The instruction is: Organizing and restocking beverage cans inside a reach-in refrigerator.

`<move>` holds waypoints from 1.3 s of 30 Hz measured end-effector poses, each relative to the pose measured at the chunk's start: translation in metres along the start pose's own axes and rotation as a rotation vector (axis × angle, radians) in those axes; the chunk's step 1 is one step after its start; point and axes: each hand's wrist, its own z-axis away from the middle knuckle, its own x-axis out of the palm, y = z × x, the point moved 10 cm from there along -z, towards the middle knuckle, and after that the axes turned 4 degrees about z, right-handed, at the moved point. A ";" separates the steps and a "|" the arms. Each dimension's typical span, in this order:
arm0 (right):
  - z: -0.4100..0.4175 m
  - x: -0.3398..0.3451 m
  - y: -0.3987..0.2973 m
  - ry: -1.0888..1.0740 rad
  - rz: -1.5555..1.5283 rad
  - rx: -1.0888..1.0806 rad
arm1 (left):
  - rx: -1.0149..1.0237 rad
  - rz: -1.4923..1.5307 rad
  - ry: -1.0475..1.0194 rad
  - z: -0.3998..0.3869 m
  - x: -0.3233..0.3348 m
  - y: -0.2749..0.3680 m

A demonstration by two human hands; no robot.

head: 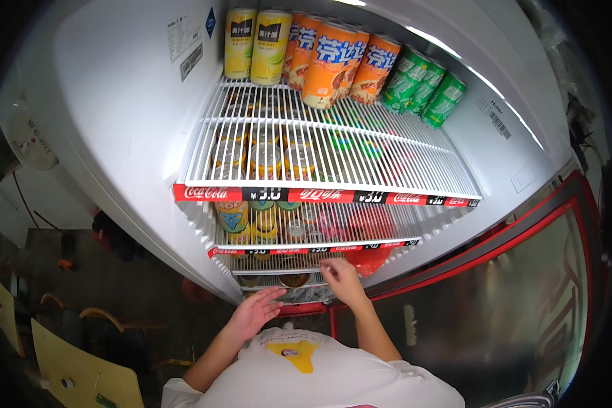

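My left hand is held low before a tall drinks fridge, palm inward and fingers apart, with nothing in it. My right hand is higher, at the front of the lower shelves, its fingers loosely bent and nothing visible in it. Beside it a red plastic bag hangs over a shelf front. Below and between the hands, a round bowl-like container sits on a low shelf, partly covered by the wire. Higher up, a white wire shelf with a red Coca-Cola price strip spans the fridge.
On the top shelf stand two yellow cans, several orange Fanta cans and three green Sprite cans. Bottles fill the left below. The red-framed glass door stands open at right. A wooden table is at lower left.
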 end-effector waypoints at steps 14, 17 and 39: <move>-0.126 -0.210 -0.312 0.451 0.370 -0.663 | 0.225 -0.548 -0.544 0.052 0.180 0.073; -0.181 -0.219 -0.317 0.570 0.735 -0.631 | 0.203 -0.625 -0.618 0.054 0.196 0.058; -0.041 -0.238 -0.310 0.678 0.216 -1.066 | 0.075 -0.418 -0.544 0.046 0.141 0.033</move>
